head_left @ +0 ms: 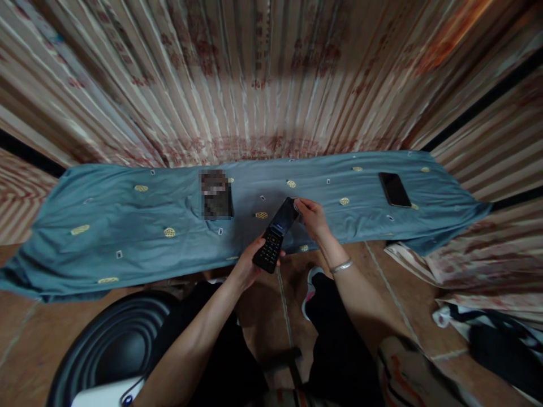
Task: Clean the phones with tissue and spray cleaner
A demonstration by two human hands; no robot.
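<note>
A black flip phone (270, 250) is unfolded above the front edge of the cloth, its keypad toward me and its screen half lit with a small bluish glow. My left hand (251, 263) is closed around the keypad half, thumb on its left side and fingertips showing at the right. My right hand (313, 217) pinches at the upper right corner of the screen half; whether something thin is between those fingers is too small to tell. A silver bracelet (341, 266) is on the right wrist.
A blue-green patterned cloth (127, 212) covers a long surface. On it lie a dark, pixelated flat item (216, 195) and a black smartphone (395, 190). Patterned curtains (254, 102) hang behind. A black ribbed round object (123, 339) stands at lower left, dark fabric (500, 345) at lower right.
</note>
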